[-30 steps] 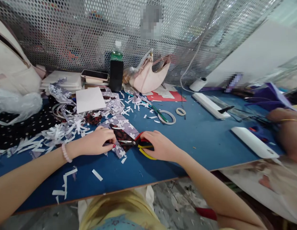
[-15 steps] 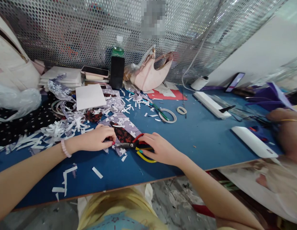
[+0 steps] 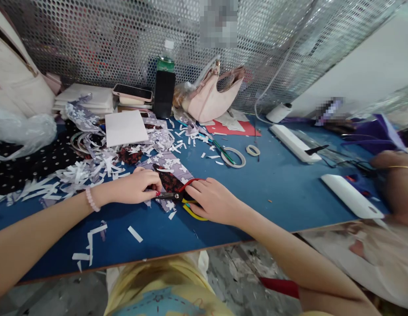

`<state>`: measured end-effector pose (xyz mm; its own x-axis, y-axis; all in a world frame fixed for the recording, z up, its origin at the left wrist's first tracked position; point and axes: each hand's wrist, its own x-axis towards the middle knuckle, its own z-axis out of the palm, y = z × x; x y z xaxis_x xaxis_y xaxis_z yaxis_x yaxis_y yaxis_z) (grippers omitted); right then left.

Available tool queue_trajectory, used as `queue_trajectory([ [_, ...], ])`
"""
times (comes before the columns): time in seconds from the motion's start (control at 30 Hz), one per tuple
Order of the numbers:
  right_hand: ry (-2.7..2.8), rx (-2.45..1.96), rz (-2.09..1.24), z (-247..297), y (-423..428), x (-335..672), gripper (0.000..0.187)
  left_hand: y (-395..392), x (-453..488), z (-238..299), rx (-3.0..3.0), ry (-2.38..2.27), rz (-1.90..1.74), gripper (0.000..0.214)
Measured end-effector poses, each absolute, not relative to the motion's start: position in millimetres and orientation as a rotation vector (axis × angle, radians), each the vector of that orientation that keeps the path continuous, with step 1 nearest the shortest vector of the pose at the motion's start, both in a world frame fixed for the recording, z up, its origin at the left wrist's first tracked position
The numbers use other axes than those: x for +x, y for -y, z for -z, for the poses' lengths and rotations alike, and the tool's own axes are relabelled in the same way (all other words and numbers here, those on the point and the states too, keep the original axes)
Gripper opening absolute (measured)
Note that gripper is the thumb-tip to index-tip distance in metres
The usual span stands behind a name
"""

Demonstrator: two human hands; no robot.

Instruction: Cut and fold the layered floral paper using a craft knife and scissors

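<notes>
My right hand [image 3: 213,199] is closed round a pair of scissors [image 3: 180,197] with red and yellow handles, blades pointing left. The blades lie on a strip of purple floral fabric [image 3: 169,169] with a dark red-patterned patch, flat on the blue table [image 3: 276,184]. My left hand [image 3: 138,186], with a pink bead bracelet at the wrist, pinches the fabric's edge right at the blade tips.
White and purple cuttings [image 3: 92,169] litter the table's left. Behind stand a dark bottle [image 3: 164,90], a phone [image 3: 132,92], a white card [image 3: 125,128] and a pink bag [image 3: 212,94]. Tape rolls [image 3: 233,157] and white bars [image 3: 350,195] lie right, by another person's arm [image 3: 393,175].
The scissors and my right hand have shifted slightly left along the fabric toward my left hand, and the handles have closed. The camera has tilted a little.
</notes>
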<state>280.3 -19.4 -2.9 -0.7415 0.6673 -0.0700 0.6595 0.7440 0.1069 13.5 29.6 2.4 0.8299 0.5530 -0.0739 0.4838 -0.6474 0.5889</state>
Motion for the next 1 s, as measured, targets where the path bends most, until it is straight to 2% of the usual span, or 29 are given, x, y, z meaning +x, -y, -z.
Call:
queue_trajectory([
  [0.4,-2.819,0.908,-0.2,2,4,281,0.02,-29,14,2,2.399,-0.755,-0.174,0.014],
  [1.0,-2.747,0.893,-0.187,-2,3,269,0.022,-31,15,7,2.408,-0.755,-0.167,0.016],
])
